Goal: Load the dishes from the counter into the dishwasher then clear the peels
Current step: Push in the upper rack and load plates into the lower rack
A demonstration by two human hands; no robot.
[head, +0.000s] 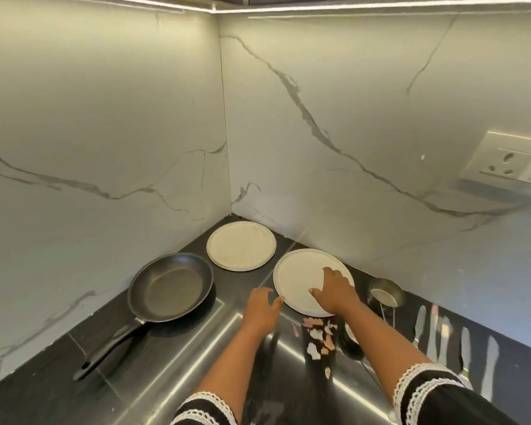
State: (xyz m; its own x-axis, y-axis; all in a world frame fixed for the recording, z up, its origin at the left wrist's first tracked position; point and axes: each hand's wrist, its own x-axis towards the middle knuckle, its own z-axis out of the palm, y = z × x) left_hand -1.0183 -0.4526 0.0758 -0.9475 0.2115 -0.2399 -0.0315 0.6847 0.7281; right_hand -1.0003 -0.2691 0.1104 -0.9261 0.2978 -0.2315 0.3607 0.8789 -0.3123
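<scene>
resting flat on the near plate, the right grip lies released, fingers spread; left grip, also released, hovers just beside its rim. peels lie on the worktop beneath the right wrist.

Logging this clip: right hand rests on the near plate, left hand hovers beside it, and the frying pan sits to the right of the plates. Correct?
Not quite. In the head view the frying pan sits to the left of the plates. The rest holds: right hand on the near plate, left hand just beside its rim; the far plate lies behind.
</scene>
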